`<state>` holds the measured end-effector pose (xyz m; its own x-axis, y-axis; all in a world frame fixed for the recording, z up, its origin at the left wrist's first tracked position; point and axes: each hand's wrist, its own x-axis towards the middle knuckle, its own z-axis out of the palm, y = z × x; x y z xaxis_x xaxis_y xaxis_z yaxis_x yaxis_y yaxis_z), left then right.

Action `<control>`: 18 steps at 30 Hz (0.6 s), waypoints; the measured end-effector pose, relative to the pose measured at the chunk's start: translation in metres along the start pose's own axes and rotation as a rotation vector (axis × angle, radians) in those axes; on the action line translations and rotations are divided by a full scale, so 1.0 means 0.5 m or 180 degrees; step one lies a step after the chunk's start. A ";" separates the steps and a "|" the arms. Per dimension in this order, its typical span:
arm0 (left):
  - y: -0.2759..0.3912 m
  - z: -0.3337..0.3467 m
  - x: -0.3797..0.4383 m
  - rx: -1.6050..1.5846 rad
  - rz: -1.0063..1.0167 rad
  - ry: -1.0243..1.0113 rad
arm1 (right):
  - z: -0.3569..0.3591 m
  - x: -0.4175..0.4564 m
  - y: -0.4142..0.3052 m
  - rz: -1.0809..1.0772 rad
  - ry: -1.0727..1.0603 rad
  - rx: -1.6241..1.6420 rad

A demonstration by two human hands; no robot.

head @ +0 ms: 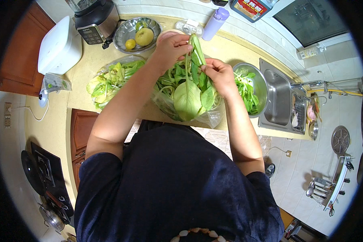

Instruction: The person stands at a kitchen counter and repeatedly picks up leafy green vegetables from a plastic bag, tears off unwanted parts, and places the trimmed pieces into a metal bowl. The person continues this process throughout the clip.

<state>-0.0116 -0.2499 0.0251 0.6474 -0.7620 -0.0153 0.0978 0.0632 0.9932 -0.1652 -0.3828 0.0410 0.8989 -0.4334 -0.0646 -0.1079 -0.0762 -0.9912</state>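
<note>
My left hand grips the stem end of a leafy green vegetable, which hangs with its broad leaves downward. The fingers of my right hand pinch the same plant at its stalks, on the right side. Beneath it, more greens lie in a clear plastic bag on the counter. A pile of yellowish leaves rests on another plastic bag, left of my left forearm. To the right of my right hand, a steel bowl holds loose green leaves.
Behind the greens stand a fluted metal dish with yellow fruit, a clear lidded container and a purple bottle. A blender and a white bin are at the left. The steel sink is on the right.
</note>
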 end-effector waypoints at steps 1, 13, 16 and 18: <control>0.006 0.000 -0.001 0.0063 0.0069 -0.0011 | -0.005 0.001 0.001 0.0047 0.0041 -0.0015; 0.095 -0.055 -0.037 0.2957 0.2070 0.0345 | -0.019 -0.003 -0.010 0.0043 0.0058 -0.0391; 0.103 -0.107 -0.057 0.3447 0.2123 0.0151 | -0.023 -0.004 -0.004 0.0015 -0.0013 -0.0491; 0.097 -0.159 -0.076 0.3711 0.1847 0.0368 | -0.042 -0.005 0.015 0.0000 0.0026 -0.0628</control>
<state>0.0289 -0.1667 0.0644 0.4404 -0.7494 0.4944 -0.8862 -0.2748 0.3729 -0.1770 -0.4013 0.0360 0.8955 -0.4406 -0.0628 -0.1898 -0.2504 -0.9494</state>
